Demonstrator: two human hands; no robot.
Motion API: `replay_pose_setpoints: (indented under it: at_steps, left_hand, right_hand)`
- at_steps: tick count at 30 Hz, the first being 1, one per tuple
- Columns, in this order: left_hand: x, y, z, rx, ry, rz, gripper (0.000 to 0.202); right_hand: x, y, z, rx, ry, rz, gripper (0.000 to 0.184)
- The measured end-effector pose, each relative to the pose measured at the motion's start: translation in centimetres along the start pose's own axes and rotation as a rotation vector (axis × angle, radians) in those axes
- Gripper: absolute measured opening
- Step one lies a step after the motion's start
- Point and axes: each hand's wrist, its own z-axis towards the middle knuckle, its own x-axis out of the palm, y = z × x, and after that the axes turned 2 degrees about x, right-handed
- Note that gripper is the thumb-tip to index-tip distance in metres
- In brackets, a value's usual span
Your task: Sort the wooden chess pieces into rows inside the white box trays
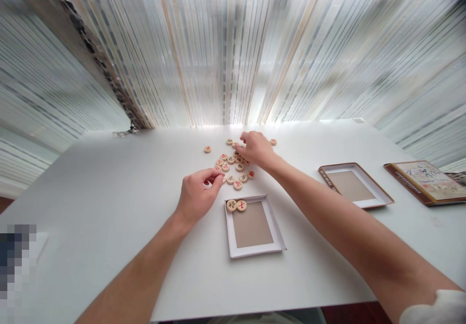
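Several round wooden game pieces [233, 166] with red or black characters lie scattered on the white table [109, 193]. My left hand [198, 195] is curled at the near left edge of the scatter, thumb and fingers pinched on a piece with a red mark. My right hand [255, 148] reaches over the far side of the scatter, fingers bent down onto the pieces; what it grips is hidden. A shallow white tray [255, 246] with a brown floor lies near me and holds two pieces [236, 205] in its far left corner.
A brown-rimmed tray [378, 199] lies to the right, and a brown box lid with a picture [424, 181] further right. Striped curtains [233, 47] hang behind the table's far edge. A blurred patch sits at the near left.
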Motion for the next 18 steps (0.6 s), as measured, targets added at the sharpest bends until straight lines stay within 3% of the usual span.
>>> replay_pose_setpoints:
  at_steps: [10, 14, 16, 18]
  left_hand:
    - [0.2, 0.4, 0.0, 0.017, -0.01, -0.028, 0.019]
    - [0.2, 0.3, -0.1, 0.018, -0.007, -0.047, 0.018]
    - [0.2, 0.2, -0.1, 0.014, -0.007, -0.064, 0.018]
    - [0.2, 0.0, -0.3, 0.006, -0.004, -0.09, 0.018]
  right_hand:
    - [0.7, 1.5, 1.3, 0.051, 0.045, 0.07, 0.035]
    - [-0.4, 1.1, -0.1, 0.017, -0.01, 0.23, 0.028]
    - [-1.0, 0.7, -1.6, -0.001, -0.044, 0.342, 0.016]
    - [-1.6, 0.2, -3.6, -0.011, -0.051, 0.48, 0.017]
